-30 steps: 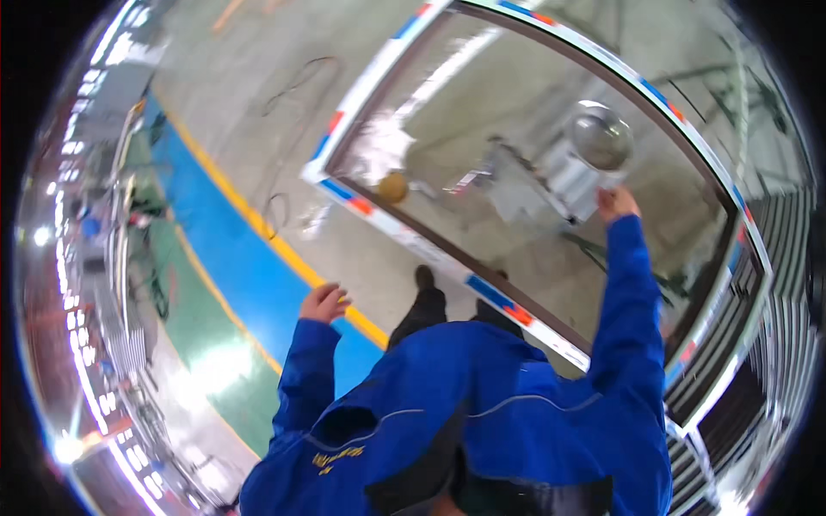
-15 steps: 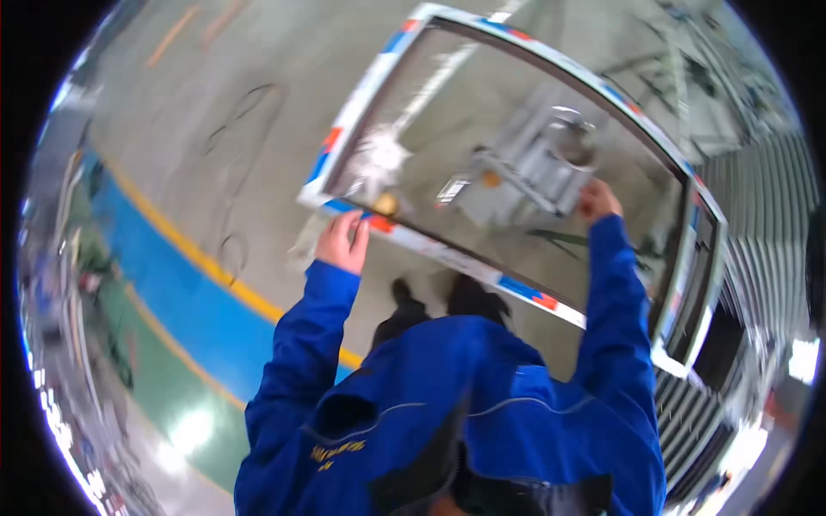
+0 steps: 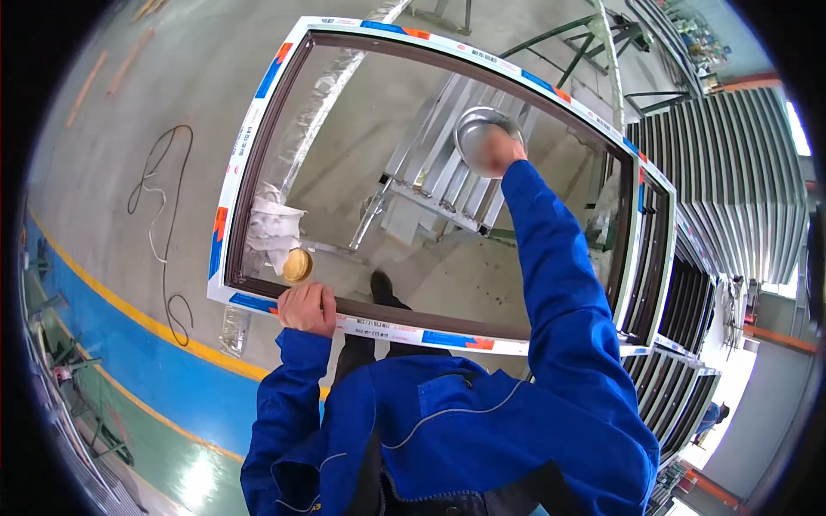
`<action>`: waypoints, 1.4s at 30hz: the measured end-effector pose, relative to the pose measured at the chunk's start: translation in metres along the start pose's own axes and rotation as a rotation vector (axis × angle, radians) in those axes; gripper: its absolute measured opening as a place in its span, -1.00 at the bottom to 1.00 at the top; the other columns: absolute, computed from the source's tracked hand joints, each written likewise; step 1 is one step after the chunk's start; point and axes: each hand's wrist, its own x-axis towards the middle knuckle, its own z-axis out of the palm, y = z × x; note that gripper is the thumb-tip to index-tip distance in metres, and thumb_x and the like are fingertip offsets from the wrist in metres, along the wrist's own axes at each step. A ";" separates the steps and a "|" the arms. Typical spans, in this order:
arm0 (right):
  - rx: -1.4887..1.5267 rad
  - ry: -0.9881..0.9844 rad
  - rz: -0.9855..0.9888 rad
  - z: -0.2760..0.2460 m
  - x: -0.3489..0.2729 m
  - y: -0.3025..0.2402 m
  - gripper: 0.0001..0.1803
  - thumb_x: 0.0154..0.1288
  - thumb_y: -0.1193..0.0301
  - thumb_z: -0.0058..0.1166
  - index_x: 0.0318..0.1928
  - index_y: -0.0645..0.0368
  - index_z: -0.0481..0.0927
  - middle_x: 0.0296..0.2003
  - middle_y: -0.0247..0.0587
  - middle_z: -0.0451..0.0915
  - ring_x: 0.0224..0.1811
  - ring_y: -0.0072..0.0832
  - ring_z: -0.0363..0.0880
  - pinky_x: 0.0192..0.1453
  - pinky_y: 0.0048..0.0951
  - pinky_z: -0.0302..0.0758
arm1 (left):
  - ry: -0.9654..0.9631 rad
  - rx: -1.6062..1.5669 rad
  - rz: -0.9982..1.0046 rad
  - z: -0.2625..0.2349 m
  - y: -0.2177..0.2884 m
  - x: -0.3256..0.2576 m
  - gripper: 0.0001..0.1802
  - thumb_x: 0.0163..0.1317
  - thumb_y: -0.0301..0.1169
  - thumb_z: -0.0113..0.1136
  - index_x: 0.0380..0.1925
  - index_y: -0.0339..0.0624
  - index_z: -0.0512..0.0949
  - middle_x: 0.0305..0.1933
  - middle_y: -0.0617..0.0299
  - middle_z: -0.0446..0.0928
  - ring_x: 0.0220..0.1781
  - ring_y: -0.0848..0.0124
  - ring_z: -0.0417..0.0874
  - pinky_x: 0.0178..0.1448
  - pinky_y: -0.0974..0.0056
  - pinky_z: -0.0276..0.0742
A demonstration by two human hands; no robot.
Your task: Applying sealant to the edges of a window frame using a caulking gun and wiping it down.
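A large window frame (image 3: 379, 328) with brown inner edges and white, blue and orange protective film lies before me. My left hand (image 3: 308, 310) is closed over its near side, towards the left corner. My right hand (image 3: 499, 153) reaches across the frame to a round metal bowl (image 3: 469, 129). It overlaps the bowl's right part, and its fingers are smeared and hidden. Just past my left hand are a round yellowish sponge-like piece (image 3: 298, 266) and a crumpled white cloth (image 3: 274, 228), inside the frame's left corner.
Metal profiles (image 3: 426, 168) show within the frame's opening. More frames (image 3: 669, 267) stand at the right, beside a stack of grey profiles (image 3: 740, 155). A thin cable (image 3: 172, 228) lies on the floor at left. Dark metal stands (image 3: 576, 52) are at the back.
My right hand has moved from beside the bowl to over it. My left hand's fingers have curled more closely round the frame's near side. The whole view has shifted and turned.
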 end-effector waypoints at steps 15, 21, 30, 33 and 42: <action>-0.473 -0.179 -0.084 -0.009 0.067 -0.006 -0.70 0.16 0.26 0.08 -0.19 0.20 0.60 -0.43 -0.21 0.66 -0.77 -0.54 0.39 -0.73 -0.39 0.39 | -0.022 -0.049 -0.040 -0.006 0.007 0.016 -0.94 0.03 -0.44 0.20 -0.52 -0.17 0.55 -0.40 0.17 0.59 -0.35 0.18 0.60 -0.10 0.16 0.44; -1.342 0.081 -0.537 -0.007 0.099 0.017 -0.47 0.05 -0.01 0.01 -0.19 0.16 0.69 -0.23 0.10 0.65 -0.10 -0.03 0.62 0.10 -0.16 0.50 | 0.054 -0.052 -0.019 0.003 0.004 0.014 -0.94 -0.14 -0.47 0.21 -0.64 -0.16 0.52 -0.54 0.15 0.53 -0.50 0.16 0.55 -0.28 0.16 0.44; -1.632 -0.144 -0.542 0.007 0.108 0.024 -0.66 0.11 0.19 0.05 -0.23 0.14 0.66 -0.24 0.12 0.64 -0.13 -0.04 0.62 -0.01 -0.11 0.52 | -0.019 -0.052 -0.048 0.000 -0.004 0.004 -0.93 -0.08 -0.42 0.22 -0.61 -0.14 0.53 -0.51 0.18 0.54 -0.45 0.19 0.57 -0.24 0.15 0.44; -1.422 0.018 -0.640 0.016 0.070 -0.002 -0.64 0.11 0.21 0.04 -0.22 0.23 0.63 -0.24 0.18 0.62 -0.11 0.01 0.61 -0.01 -0.09 0.49 | -0.030 -0.042 -0.065 0.000 -0.003 0.003 -0.92 -0.04 -0.43 0.22 -0.61 -0.14 0.53 -0.51 0.19 0.54 -0.45 0.20 0.57 -0.22 0.16 0.43; -0.802 -0.706 -1.329 0.200 -0.147 0.022 -0.85 0.07 0.34 0.14 -0.47 0.12 0.48 0.16 -0.19 0.50 -0.28 -0.18 0.63 -0.27 -0.27 0.57 | -0.151 -0.147 0.211 0.005 0.032 -0.007 -0.84 -0.09 -0.30 0.30 -0.57 -0.06 0.52 -0.44 0.29 0.54 -0.34 0.30 0.59 -0.04 0.16 0.49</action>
